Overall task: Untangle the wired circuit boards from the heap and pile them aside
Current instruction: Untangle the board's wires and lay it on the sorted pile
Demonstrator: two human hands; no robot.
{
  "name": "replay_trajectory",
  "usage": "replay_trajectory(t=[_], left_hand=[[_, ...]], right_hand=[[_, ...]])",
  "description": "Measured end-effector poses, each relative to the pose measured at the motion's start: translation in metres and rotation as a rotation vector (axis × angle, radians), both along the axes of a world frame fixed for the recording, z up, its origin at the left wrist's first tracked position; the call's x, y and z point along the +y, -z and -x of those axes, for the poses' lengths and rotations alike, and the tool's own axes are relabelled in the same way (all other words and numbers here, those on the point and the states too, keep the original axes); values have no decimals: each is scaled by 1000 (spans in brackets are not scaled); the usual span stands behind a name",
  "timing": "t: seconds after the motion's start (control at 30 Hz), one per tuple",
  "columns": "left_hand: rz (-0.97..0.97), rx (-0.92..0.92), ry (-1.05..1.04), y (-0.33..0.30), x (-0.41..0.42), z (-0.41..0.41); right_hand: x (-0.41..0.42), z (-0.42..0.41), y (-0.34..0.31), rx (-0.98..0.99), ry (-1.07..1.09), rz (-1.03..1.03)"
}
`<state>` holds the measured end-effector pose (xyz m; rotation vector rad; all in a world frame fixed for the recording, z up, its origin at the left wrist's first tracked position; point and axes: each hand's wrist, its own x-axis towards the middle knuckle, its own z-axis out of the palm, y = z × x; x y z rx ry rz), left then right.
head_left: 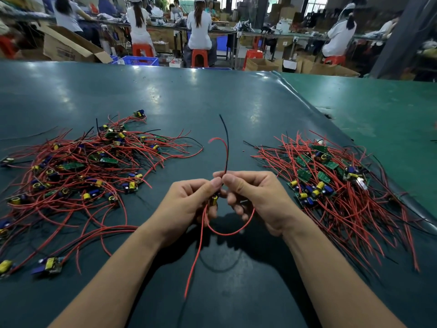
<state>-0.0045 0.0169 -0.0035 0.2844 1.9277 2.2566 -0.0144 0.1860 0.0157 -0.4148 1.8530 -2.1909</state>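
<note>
Fingertips (216,182) of both hands pinch one board (214,200) and its wires (225,147) above the table (212,95), between heap (78,166) and pile (331,176); light, limp wires likely snag; grip board edges.

Both hands (186,204) (257,197) pinch one wired board (214,200) btwn heap (78,166) & pile (331,176).

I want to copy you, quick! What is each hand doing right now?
Left hand: closed, pinching the small circuit board with a yellow capacitor and its red wires.
Right hand: closed, pinching the same board's thin red and black wires.
</note>
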Motion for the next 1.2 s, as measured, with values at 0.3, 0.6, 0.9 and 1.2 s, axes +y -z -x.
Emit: replay_trajectory(t=[0.3,0.6,0.9,1.2], left_hand=[[-10,-15,67,-1,-1,2],[-250,-80,-45,0,0,5],[85,129,-173,8,10,1],[78,84,-151,5,10,2]], right_hand=[[-4,7,-1,-152,177,112],[10,17,3,-243,378,135],[-10,5,9,-170,171,-41],[-14,6,13,-116,174,-66]])
